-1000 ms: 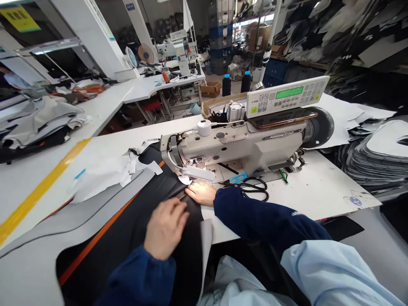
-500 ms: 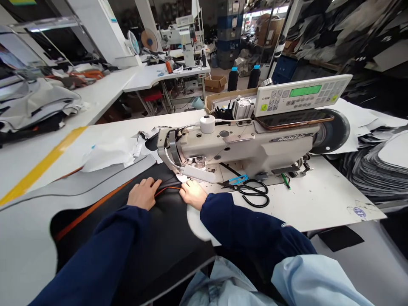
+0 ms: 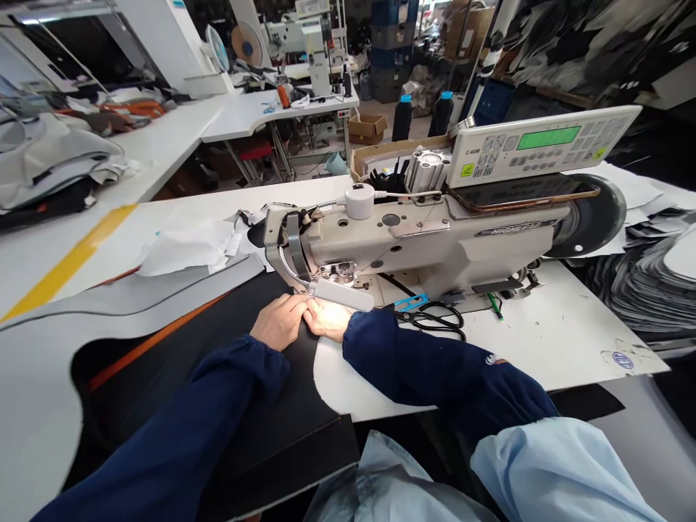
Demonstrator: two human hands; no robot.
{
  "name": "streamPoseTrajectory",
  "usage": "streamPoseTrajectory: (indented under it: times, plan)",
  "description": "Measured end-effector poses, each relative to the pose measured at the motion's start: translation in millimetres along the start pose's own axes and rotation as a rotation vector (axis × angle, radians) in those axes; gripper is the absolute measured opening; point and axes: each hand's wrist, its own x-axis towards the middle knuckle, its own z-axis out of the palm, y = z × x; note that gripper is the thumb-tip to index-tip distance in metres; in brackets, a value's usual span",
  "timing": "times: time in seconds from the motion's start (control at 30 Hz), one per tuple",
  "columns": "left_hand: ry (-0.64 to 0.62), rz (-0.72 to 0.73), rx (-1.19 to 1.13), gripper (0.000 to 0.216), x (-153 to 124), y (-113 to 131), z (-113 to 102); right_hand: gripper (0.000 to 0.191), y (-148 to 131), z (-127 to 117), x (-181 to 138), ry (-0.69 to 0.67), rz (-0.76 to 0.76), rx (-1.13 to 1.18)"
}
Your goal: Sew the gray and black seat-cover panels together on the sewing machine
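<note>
A beige industrial sewing machine (image 3: 435,243) stands on the white table (image 3: 544,341). Black material with an orange stripe (image 3: 228,377) lies under its needle end, beside a grey panel (image 3: 135,301). My left hand (image 3: 278,320) rests on the black material just in front of the presser foot, fingers curled and pressed down on it. My right hand (image 3: 325,319) sits right beside it, under the machine's lamp, fingers bent onto the material's edge. The two hands touch each other. Fingertips are partly hidden by the lamp arm.
Black-handled scissors (image 3: 435,319) and a blue clip lie right of my hands. A control panel (image 3: 538,145) tops the machine. Stacked cut pieces (image 3: 647,283) fill the right edge. White paper (image 3: 185,246) lies behind the grey panel. Another sewing station (image 3: 304,43) stands further back.
My left hand moved forward from the middle of the black material up to the needle area, meeting my right hand. The loose orange edge lies flat now.
</note>
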Motion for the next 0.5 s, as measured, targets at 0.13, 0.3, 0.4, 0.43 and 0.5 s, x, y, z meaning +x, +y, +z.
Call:
streamPoseTrajectory:
  times: [0.13, 0.3, 0.4, 0.43, 0.5]
  plan:
    - [0.048, 0.008, -0.030, 0.031, -6.8, 2.9, -3.1, 0.045, -0.1, -3.7, -2.8, 0.045, -0.140, -0.062]
    - [0.048, 0.016, -0.039, 0.033, -9.1, 5.9, -3.1, 0.039, -17.4, -14.2, -10.9, -0.029, -0.210, -0.064]
    - [-0.014, 0.024, 0.028, 0.034, -2.5, 4.8, 2.9, 0.035, -31.8, -18.4, -16.0, -0.076, -0.099, -0.014]
    - [-0.021, 0.033, 0.042, 0.033, 0.3, 4.3, 5.6, 0.034, -36.5, -18.6, -17.4, -0.077, -0.055, 0.002]
    - [-0.013, 0.047, 0.044, 0.030, 5.9, 3.7, 11.2, 0.032, -44.7, -17.2, -19.5, -0.059, 0.020, 0.014]
